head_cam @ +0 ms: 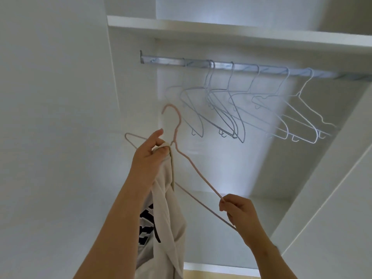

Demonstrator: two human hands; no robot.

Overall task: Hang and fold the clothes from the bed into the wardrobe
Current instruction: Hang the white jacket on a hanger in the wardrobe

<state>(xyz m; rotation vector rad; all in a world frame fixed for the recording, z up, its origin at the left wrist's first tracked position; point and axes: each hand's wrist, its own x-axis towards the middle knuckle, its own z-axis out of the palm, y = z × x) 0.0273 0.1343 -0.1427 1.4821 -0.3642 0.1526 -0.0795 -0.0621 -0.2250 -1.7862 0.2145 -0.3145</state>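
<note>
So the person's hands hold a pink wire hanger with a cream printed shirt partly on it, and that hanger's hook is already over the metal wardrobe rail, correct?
Not quite. In the head view the pink wire hanger is off the metal wardrobe rail: its hook hangs free below the rail's left end. The rest holds: the left hand grips the cream printed shirt at the hanger's neck, and the right hand pinches its arm.

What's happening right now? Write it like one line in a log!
left hand: holds cream shirt at pink hanger neck | right hand: pinches hanger arm | rail: empty hangers | shirt not yet hung
</note>
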